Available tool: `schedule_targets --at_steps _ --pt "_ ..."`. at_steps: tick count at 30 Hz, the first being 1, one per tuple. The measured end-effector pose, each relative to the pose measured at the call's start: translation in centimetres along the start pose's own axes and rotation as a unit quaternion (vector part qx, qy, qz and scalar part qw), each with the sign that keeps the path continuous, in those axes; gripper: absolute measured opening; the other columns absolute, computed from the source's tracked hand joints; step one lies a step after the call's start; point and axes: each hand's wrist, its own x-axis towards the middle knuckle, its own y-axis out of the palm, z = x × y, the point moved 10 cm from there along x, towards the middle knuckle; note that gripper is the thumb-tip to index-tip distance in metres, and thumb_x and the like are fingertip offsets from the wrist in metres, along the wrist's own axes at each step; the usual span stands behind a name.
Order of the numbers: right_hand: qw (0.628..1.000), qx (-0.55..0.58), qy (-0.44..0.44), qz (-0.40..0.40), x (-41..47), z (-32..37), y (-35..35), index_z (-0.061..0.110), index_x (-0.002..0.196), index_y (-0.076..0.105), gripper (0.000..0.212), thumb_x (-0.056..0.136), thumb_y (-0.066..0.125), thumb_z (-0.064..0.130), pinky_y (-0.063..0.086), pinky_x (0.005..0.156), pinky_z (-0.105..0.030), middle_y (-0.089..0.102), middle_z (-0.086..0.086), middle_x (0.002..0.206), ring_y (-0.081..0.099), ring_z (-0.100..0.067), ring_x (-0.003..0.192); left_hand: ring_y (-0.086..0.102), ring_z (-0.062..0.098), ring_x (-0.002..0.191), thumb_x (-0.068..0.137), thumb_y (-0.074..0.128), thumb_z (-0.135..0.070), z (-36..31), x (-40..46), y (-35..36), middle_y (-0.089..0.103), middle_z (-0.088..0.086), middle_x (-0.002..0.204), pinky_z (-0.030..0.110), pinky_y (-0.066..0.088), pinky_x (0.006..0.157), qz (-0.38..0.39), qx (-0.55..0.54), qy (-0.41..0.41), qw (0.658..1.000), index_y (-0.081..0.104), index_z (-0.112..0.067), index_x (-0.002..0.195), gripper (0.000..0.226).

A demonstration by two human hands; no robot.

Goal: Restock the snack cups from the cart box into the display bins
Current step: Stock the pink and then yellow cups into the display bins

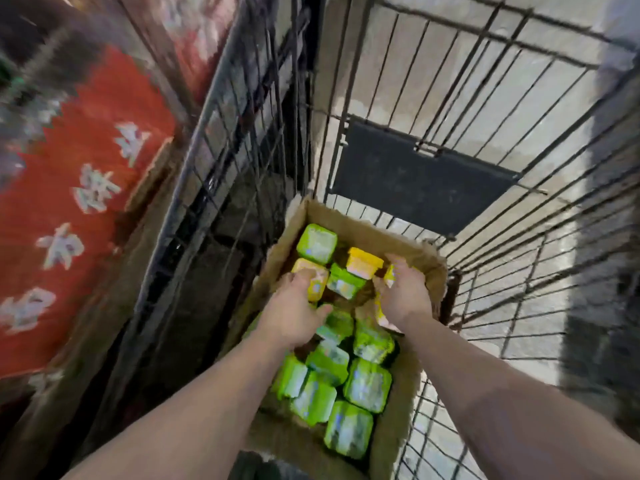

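A cardboard box [420,261] stands inside a black wire cart [502,188] and holds several green and yellow snack cups. My left hand [294,313] reaches into the box and closes on a yellow cup [313,282]. Over at the box's right side, my right hand [403,292] is curled around another yellow cup [382,315] that it mostly hides. A loose yellow cup [363,265] and a green cup [317,244] lie beyond the hands. More green cups [367,384] fill the near half of the box.
A dark plastic flap [415,174] hangs on the cart's far wall. Left of the cart stands a black wire rack [221,168], and a red sign with white characters [79,188] beyond it. Pale floor [540,317] shows through the cart's right side.
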Motion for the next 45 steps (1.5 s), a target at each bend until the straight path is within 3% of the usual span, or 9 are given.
schedule_targets --at_steps 9,17,23,25,28,33,39,42,45 --pt "0.999 0.032 0.026 0.022 5.1 -1.7 3.2 0.026 0.136 0.051 0.045 0.092 0.060 0.026 0.043 0.083 -0.028 0.067 -0.004 0.109 0.060 -0.024 0.107 0.044 0.023 0.128 0.076 0.072 -0.043 2.5 4.7 1.8 0.048 0.005 0.137 0.037 0.036 0.108 -0.017 -0.037 -0.002 0.999 0.045 -0.026 0.137 0.068" --pt "0.978 0.197 0.050 -0.042 2.9 -3.0 2.3 0.022 0.105 0.071 0.024 0.083 0.070 0.013 0.038 0.053 -0.005 0.055 0.005 0.070 0.051 -0.004 0.058 0.051 0.019 0.121 0.074 0.078 -0.039 0.6 5.3 2.1 0.046 0.003 0.140 0.038 0.044 0.102 0.012 -0.151 -0.033 0.988 0.042 -0.025 0.141 0.077" --pt "0.963 0.263 -0.033 -0.054 -2.6 -0.1 0.4 0.020 0.095 0.073 0.022 0.078 0.075 0.006 0.041 0.065 0.000 0.061 0.015 0.072 0.056 0.014 0.066 0.064 0.023 0.093 0.080 0.074 -0.038 -1.1 3.9 2.9 0.062 0.002 0.110 0.036 0.053 0.079 0.076 -0.397 -0.142 0.903 0.037 -0.019 0.141 0.074" --pt "0.953 0.295 -0.058 -0.029 -4.1 1.0 0.7 0.026 0.090 0.070 0.028 0.079 0.073 0.001 0.045 0.068 -0.004 0.065 0.014 0.077 0.060 0.010 0.068 0.068 0.023 0.085 0.089 0.064 -0.030 -1.6 2.9 3.6 0.068 0.000 0.095 0.036 0.054 0.078 0.121 -0.458 -0.170 0.864 0.047 -0.013 0.131 0.049" --pt "0.937 0.343 -0.063 0.001 -5.3 1.6 1.3 0.036 0.097 0.062 0.041 0.081 0.068 -0.002 0.052 0.072 -0.021 0.068 0.007 0.091 0.063 -0.005 0.074 0.070 0.020 0.080 0.092 0.061 -0.019 -1.7 2.2 3.1 0.073 0.003 0.089 0.035 0.055 0.079 0.141 -0.485 -0.156 0.849 0.057 -0.010 0.119 0.028" --pt "0.872 0.466 0.063 0.135 -5.5 0.2 2.9 0.036 0.141 0.032 0.068 0.086 0.069 0.020 0.057 0.073 -0.026 0.047 -0.001 0.134 0.069 -0.022 0.088 0.068 0.021 0.097 0.090 0.063 -0.014 -1.8 1.4 2.5 0.067 0.008 0.114 0.033 0.054 0.083 0.153 -0.470 -0.109 0.863 0.054 -0.014 0.126 0.038" --pt "0.862 0.471 0.038 0.184 -3.1 0.8 0.7 0.022 0.141 0.039 0.061 0.089 0.063 0.005 0.055 0.059 -0.031 0.057 -0.019 0.126 0.065 -0.024 0.067 0.065 0.019 0.103 0.083 0.068 -0.016 -4.4 0.9 3.0 0.067 0.001 0.111 0.033 0.051 0.090 0.180 -0.489 -0.054 0.852 0.056 -0.031 0.109 0.033" --pt "0.884 0.448 0.036 0.124 -1.2 0.3 -1.2 0.024 0.139 0.043 0.055 0.091 0.061 0.004 0.051 0.052 -0.026 0.061 -0.017 0.124 0.064 -0.025 0.068 0.058 0.014 0.112 0.069 0.079 -0.021 -3.5 1.1 5.0 0.059 0.000 0.122 0.030 0.048 0.091 0.188 -0.396 -0.045 0.898 0.047 -0.026 0.133 0.071" --pt "0.884 0.457 0.028 0.095 0.1 -0.4 -1.8 0.027 0.134 0.045 0.051 0.091 0.059 0.003 0.048 0.049 -0.025 0.061 -0.015 0.125 0.062 -0.028 0.069 0.055 0.010 0.105 0.072 0.081 -0.008 -3.3 1.3 8.0 0.056 0.000 0.128 0.021 0.047 0.086 0.172 -0.247 -0.012 0.954 0.046 -0.019 0.136 0.074"
